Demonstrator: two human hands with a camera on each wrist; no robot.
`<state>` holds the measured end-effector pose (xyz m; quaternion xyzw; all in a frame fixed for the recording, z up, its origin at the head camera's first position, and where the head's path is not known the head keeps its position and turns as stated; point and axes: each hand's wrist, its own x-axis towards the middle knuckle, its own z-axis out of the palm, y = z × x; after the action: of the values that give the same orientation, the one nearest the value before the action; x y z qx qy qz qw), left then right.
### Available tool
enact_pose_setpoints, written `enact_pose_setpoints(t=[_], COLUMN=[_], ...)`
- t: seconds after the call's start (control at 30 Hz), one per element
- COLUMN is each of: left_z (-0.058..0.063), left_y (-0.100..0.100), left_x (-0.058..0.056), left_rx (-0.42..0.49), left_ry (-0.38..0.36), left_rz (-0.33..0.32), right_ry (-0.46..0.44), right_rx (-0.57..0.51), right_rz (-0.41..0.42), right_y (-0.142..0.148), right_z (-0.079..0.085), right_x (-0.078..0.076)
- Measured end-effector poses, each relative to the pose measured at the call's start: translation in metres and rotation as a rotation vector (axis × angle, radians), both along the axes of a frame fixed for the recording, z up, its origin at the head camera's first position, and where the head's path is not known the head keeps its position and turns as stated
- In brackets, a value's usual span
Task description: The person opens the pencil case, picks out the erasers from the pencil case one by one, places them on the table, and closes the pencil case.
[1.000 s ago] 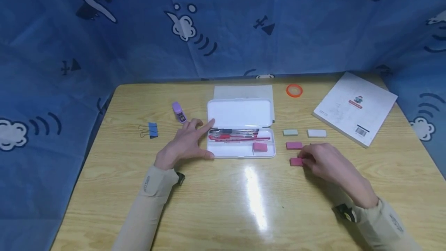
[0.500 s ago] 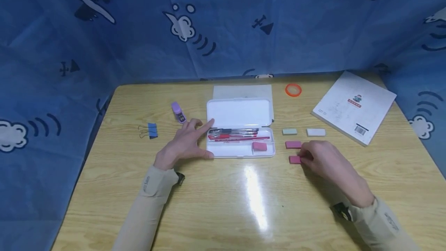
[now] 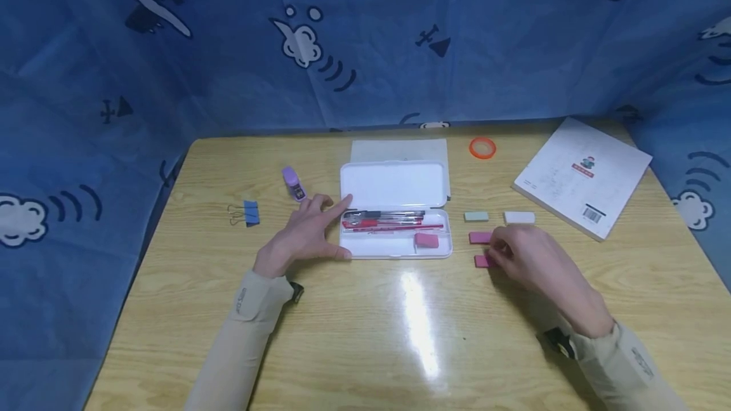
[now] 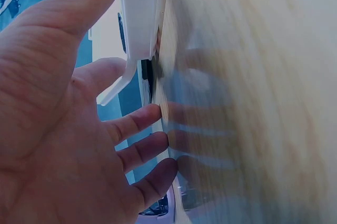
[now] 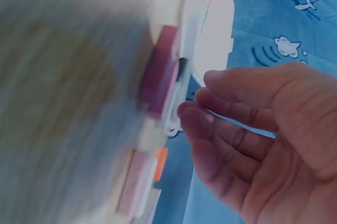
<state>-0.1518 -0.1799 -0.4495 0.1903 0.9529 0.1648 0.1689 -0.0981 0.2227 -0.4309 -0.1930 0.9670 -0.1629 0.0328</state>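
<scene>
My left hand (image 3: pixel 305 230) lies beside the white pencil box (image 3: pixel 371 247), thumb at its near left corner and index finger by the raised lid (image 3: pixel 394 184). In the left wrist view the fingers are spread. Inside the box are several pens (image 3: pixel 388 217) and a pink eraser (image 3: pixel 426 241). My right hand (image 3: pixel 531 262) is at the nearer of two dark pink erasers (image 3: pixel 482 261), partly covering it. The farther dark pink eraser (image 3: pixel 480 238) is just above it. In the right wrist view the loosely bent fingers (image 5: pixel 197 121) show nothing between them and the thumb.
Behind the pink erasers lie a green eraser (image 3: pixel 476 216) and a white eraser (image 3: pixel 519 217). A white book (image 3: pixel 582 176) is at far right, an orange ring (image 3: pixel 482 148) at the back. A purple stapler-like item (image 3: pixel 293 182) and blue binder clip (image 3: pixel 250 213) lie left.
The nearer dark pink eraser has shifted slightly away from me, toward the farther one. My right hand has moved a little up and left with it. The left hand stays put.
</scene>
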Motion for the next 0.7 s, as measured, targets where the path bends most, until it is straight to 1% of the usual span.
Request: enact_pose_setpoints(t=[0.2,0.43,0.57,0.7], left_z=[-0.002,-0.003,-0.003,-0.002], left_y=[-0.003,-0.001,-0.001,-0.001], left_x=[0.001,0.0,0.0,0.0], left_rx=[0.012,0.009,0.007,0.003], left_ry=[0.006,0.016,0.017,0.015], left_rz=[0.0,-0.002,-0.007,-0.008], right_ry=[0.074,0.115,0.131,0.107], right_rx=[-0.036,-0.051,-0.035,-0.02], right_rz=[0.079,0.148,0.154,0.149], right_y=[-0.021,-0.051,-0.065,-0.076], right_z=[0.008,0.001,-0.002,-0.004], right_x=[-0.008,-0.019,-0.023,-0.028])
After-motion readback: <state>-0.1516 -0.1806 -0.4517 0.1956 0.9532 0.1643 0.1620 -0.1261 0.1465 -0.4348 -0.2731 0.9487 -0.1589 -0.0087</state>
